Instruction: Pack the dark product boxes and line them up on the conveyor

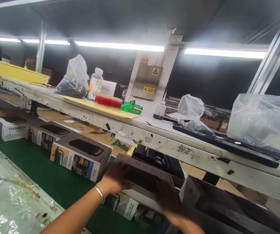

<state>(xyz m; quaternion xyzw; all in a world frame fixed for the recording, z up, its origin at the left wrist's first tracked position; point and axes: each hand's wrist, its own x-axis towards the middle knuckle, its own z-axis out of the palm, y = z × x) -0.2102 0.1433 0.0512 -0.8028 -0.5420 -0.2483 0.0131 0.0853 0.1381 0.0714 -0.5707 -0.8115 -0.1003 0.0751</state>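
A printed cardboard box (141, 178) with a dark picture of the product on its top lies below me on the green conveyor belt. My left hand (117, 172), with a silver bangle at the wrist, grips its left end, fingers over the top. At the right end, my right hand (163, 195) holds the same box, smeared by motion and in shadow. Just behind the box is a black device (158, 160) with a round fan-like part. A similar printed box (81, 152) stands to the left of my left hand.
More boxes (48, 131) line the green belt (44, 167) to the left, where another person's arm (3, 111) reaches in. A white shelf edge (140, 138) crosses above, bearing bags, a bottle (95, 84), red tape (108, 101) and a green toy crocodile (131, 107). A dark open carton (228, 208) stands right.
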